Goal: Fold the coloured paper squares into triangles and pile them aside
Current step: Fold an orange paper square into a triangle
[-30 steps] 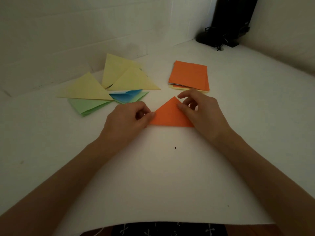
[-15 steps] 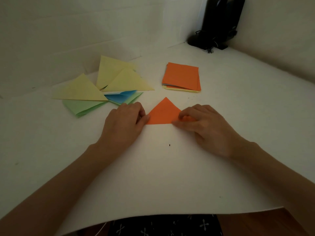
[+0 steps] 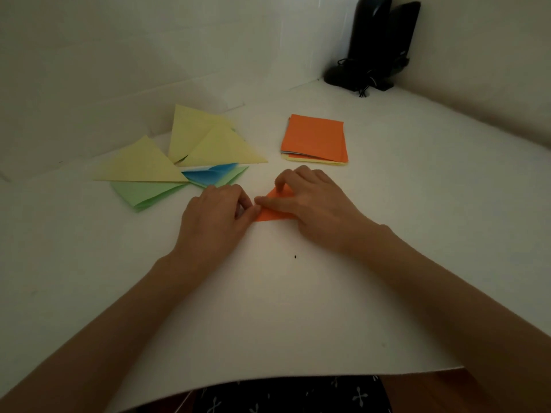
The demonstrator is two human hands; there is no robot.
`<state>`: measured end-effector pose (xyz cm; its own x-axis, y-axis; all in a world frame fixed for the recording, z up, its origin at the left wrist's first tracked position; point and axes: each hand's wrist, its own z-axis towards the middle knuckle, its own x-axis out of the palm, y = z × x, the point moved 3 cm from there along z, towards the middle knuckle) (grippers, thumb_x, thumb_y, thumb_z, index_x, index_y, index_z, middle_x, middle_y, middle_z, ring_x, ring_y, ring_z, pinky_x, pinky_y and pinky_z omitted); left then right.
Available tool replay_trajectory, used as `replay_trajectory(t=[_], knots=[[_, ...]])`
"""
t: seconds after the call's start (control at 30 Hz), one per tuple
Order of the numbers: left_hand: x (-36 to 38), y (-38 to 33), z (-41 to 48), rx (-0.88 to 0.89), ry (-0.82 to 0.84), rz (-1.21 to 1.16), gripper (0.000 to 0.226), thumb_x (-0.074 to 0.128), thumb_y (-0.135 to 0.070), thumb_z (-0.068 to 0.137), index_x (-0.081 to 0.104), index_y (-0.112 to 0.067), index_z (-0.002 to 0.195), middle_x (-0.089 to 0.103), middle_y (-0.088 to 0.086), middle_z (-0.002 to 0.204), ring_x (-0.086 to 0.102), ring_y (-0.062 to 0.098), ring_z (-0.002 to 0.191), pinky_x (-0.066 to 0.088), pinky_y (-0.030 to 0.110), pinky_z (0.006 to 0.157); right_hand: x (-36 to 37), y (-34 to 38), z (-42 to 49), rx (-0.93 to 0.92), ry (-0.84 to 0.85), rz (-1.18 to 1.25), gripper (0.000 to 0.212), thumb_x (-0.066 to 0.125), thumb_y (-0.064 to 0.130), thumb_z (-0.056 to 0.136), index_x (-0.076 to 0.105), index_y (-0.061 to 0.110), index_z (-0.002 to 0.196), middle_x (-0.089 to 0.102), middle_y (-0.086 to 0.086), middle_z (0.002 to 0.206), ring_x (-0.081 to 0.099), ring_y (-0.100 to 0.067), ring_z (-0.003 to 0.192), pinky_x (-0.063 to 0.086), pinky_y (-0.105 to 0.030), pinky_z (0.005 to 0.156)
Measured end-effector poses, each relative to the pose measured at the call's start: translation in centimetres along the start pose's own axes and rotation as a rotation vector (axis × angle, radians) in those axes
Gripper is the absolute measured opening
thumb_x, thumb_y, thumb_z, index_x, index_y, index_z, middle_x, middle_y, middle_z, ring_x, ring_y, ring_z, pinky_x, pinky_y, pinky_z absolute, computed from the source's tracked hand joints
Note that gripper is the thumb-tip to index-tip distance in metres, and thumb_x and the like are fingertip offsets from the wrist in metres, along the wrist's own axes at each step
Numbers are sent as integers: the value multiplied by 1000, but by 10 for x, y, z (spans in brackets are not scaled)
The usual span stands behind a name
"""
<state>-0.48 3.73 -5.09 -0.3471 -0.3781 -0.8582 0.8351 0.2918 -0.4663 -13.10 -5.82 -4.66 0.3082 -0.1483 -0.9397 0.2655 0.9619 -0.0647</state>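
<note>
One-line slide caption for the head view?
Left hand and right hand hold an orange paper triangle on the white table; folded triangles lie left, square stack behind.

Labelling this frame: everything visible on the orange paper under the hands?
The orange paper is matte, folded into a triangle, lying on the white table, long edge towards the person. The left hand pinches its left corner; the right hand covers most of it, thumb and curled forefinger on it.
</note>
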Motion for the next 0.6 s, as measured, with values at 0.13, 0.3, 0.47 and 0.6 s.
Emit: replay_trajectory(t=[0.13, 0.3, 0.47, 0.6], knots=[[0, 0, 2, -33, 29, -18, 16, 54, -38, 92, 53, -24, 84, 41, -12, 66, 41, 11, 78, 28, 29, 68, 3, -14, 4, 15, 6, 24, 60, 24, 13, 74, 71, 24, 110, 63, -13, 100, 58, -36, 87, 44, -38, 72], [0, -2, 0, -6, 22, 41, 19, 47, -37, 96, 47, -22, 85, 44, -10, 78, 40, 11, 84, 30, 28, 72, 1, -38, -1, 71, -92, -91, 54, 29, 13, 76, 75, 21, 101, 65, -14, 114, 61, -38, 97, 48, -45, 78], [-10, 11, 7, 22, -40, -79, 18, 52, -29, 95, 53, -15, 84, 54, 1, 83, 50, 20, 84, 33, 30, 68, -8, -74, 5, 367, -277, 24, 56, 30, 0, 71, 67, 7, 114, 59, -19, 121, 54, -40, 102, 44, -46, 81], [-32, 26, 18, 88, -102, -79, 12, 56, -19, 93, 52, -11, 83, 48, 6, 87, 48, 24, 82, 33, 31, 70, 2, -84, 24, 420, -163, 122, 48, 52, -3, 83, 53, 3, 131, 51, -21, 133, 48, -39, 118, 37, -46, 96]])
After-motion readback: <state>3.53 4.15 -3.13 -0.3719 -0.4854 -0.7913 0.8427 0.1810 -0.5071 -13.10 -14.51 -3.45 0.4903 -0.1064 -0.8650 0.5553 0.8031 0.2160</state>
